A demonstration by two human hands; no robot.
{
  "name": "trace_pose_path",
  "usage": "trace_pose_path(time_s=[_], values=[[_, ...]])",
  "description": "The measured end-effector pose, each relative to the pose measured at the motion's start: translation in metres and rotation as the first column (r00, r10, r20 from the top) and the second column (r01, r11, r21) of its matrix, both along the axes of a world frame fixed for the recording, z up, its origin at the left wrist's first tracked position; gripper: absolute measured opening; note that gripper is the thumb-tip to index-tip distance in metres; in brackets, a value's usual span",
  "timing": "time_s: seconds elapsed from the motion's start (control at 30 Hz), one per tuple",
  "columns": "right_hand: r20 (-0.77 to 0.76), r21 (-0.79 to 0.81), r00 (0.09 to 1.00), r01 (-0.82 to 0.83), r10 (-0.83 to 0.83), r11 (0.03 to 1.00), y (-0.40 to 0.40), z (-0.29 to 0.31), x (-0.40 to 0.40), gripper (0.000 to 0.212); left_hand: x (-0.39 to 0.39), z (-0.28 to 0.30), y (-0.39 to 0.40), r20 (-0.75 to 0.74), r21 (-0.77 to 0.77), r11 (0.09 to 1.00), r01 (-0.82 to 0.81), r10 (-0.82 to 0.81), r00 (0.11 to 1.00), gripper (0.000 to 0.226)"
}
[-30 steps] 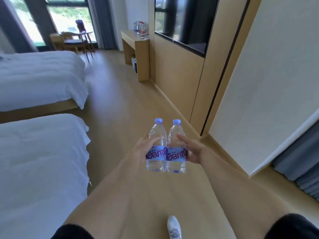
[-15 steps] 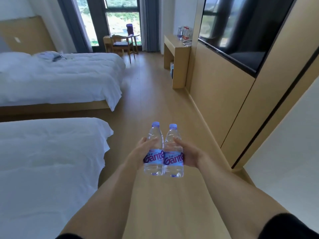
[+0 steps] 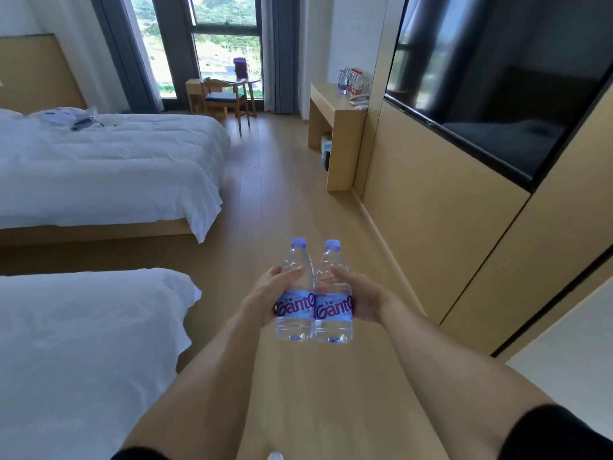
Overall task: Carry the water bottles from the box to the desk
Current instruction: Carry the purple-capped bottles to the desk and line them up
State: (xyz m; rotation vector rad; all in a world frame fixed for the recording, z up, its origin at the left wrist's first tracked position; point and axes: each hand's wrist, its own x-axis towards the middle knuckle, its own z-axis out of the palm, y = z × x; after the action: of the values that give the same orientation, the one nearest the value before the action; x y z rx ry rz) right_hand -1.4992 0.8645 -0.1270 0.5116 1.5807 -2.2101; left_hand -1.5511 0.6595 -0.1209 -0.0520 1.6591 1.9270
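Nearest, two upright water bottles side by side and touching, held out over the wood floor (image 3: 265, 194): left bottle (image 3: 294, 305) grasped by the left hand (image 3: 265, 293), thumb across its shoulder; right bottle (image 3: 333, 308) grasped by the right hand (image 3: 363, 295) in the same way. To the left, two white beds (image 3: 99, 167). Farther off on the right, against the wall, the desk (image 3: 335, 104), with more bottles (image 3: 353, 82) standing at its far end. Farthest, a chair (image 3: 225, 97) by the window.
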Motion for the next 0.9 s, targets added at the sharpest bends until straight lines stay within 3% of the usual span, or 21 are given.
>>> trace_pose_path(time_s=[0.33, 0.63, 0.9], values=[[-0.024, -0.007, 0.996, 0.081, -0.081, 0.997, 0.023, 0.017, -0.161, 0.074, -0.171, 0.011, 0.034, -0.014, 0.005, 0.999, 0.053, -0.053, 0.998, 0.045], [-0.010, -0.022, 0.999, 0.043, -0.043, 0.999, 0.063, 0.000, -0.292, 0.036, -0.285, 0.003, 0.070, -0.013, -0.058, 0.998, 0.004, -0.005, 1.000, 0.048], [-0.010, -0.058, 0.993, -0.114, 0.114, 0.992, 0.112, -0.004, -0.445, 0.044, -0.413, 0.011, 0.115, -0.040, -0.111, 0.986, -0.126, 0.122, 0.992, 0.048]])
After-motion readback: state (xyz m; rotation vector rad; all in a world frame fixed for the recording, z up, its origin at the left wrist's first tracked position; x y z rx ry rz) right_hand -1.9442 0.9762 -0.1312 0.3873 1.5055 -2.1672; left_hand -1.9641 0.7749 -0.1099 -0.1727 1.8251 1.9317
